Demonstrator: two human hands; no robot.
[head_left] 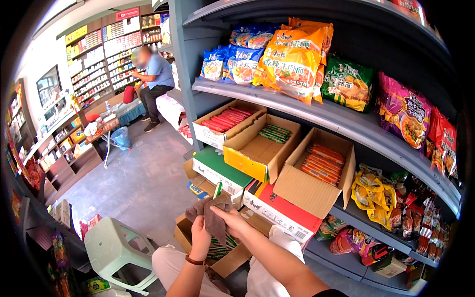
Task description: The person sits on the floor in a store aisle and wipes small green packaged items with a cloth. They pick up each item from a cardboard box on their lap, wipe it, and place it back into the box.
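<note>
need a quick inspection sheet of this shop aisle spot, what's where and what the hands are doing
surface: grey curved metal shelf with noodle bags above; grey floor below
job's things: grey-brown cloth wrapped round a thin green stick; open brown carton of green sticks on the lap
clutter: open cardboard boxes of red sausages, green sticks and orange sausages; green-topped carton; red-topped carton
grippers: left hand grips the cloth from below; right hand pinches it from the side
cables: nothing seen
surroundings: pale green plastic stool; seated person in blue shirt; blue bin; wall shelves of goods
</note>
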